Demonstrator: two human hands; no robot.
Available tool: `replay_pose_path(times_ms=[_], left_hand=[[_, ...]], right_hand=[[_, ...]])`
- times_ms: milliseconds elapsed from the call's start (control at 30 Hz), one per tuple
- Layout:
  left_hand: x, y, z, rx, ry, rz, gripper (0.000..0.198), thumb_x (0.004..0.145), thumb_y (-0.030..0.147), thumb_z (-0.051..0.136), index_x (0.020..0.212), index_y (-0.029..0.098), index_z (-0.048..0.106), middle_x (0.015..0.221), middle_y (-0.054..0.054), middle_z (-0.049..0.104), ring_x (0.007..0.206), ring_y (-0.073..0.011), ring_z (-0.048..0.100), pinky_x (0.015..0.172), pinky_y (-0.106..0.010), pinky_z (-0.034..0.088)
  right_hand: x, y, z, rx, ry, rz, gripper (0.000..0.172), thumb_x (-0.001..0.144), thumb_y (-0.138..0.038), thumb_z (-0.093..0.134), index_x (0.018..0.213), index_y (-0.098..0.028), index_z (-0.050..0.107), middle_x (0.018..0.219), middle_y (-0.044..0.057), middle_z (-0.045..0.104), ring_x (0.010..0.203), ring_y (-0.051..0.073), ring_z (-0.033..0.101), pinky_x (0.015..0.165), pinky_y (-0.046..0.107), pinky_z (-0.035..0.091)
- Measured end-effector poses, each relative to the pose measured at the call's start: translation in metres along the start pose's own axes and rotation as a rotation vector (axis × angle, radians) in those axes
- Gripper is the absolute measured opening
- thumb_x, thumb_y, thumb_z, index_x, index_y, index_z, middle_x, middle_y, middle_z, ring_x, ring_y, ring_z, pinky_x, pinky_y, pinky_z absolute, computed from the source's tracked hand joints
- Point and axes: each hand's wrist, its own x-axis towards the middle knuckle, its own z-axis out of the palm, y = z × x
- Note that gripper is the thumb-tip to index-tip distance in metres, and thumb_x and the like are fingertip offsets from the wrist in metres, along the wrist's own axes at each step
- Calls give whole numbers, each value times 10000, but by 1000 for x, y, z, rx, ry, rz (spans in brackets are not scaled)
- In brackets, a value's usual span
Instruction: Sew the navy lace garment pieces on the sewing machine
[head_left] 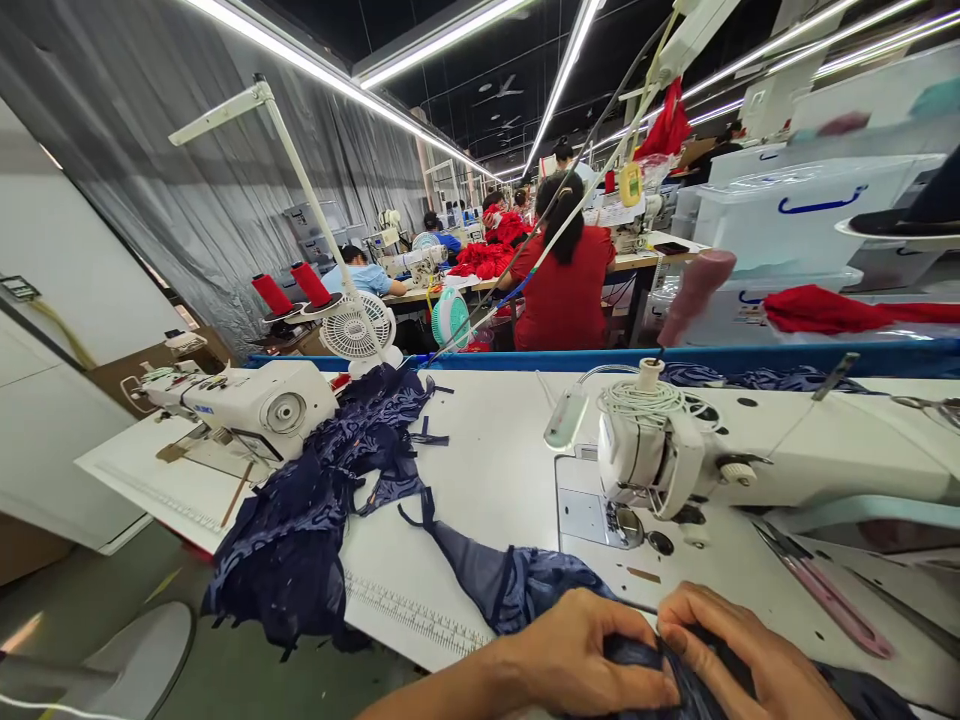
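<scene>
Both hands pinch one navy fabric piece (525,585) at the near edge of the white table (480,470). The left hand (577,655) closes thumb and fingers (660,690) on it, the right hand (739,655) grips just beside them. Beyond the fingertips stands the sewing machine (675,450), and its needle plate (600,515) lies ahead. Holding the layers flat and edge-aligned between the two grips looks key; a pile of navy cloth (315,520) lies well left.

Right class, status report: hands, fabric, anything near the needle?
Left hand and right hand both pinching navy fabric piece. Piece lies short of sewing machine needle. Pink scissors beside right hand.
</scene>
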Motion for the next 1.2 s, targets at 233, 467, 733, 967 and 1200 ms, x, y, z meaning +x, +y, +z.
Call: replay_pose_path(times_ms=[233, 467, 733, 967, 1200], left_hand=[[1, 7, -14, 212, 102, -76, 336, 746, 382, 786, 984, 144, 784, 692, 34, 546, 657, -108, 453, 657, -222, 416], [-2, 18, -20, 414, 131, -103, 282, 847, 339, 682, 1046, 159, 770, 831, -3, 659, 741, -134, 561, 731, -227, 475], [-7, 5, -3, 1135, 321, 194, 149, 891, 256, 660, 1008, 163, 665, 1063, -90, 677, 1008, -247, 633, 886, -379, 538], [-16, -59, 25, 1412, 604, 952, 340, 1027, 430, 510, 1022, 143, 692, 994, -53, 738, 963, -163, 693, 1052, -309, 506], [-12, -99, 39, 1564, 756, 980, 93, 923, 271, 703, 935, 190, 746, 1011, -34, 796, 1007, -197, 741, 1244, -547, 320]], right_hand=[[-3, 0, -13, 50, -145, 131, 569, 869, -780, 432, 946, -262, 653, 990, 69, 730, 967, 246, 700, 875, 293, 558], [-1, 8, -4, 130, -228, 162, 482, 872, -696, 500, 1007, -266, 672, 1039, 42, 723, 1006, 241, 679, 916, 286, 527], [9, 12, 10, -46, -114, 153, 316, 790, -552, 483, 735, -257, 585, 733, 16, 653, 739, 235, 635, 695, 351, 503], [7, 19, 14, -112, 20, 120, 384, 808, -592, 450, 834, -288, 684, 900, 34, 749, 888, 265, 713, 847, 440, 539], [7, 19, 18, -190, 156, 33, 282, 841, -485, 464, 688, -280, 584, 700, -2, 668, 680, 214, 671, 662, 375, 525]])
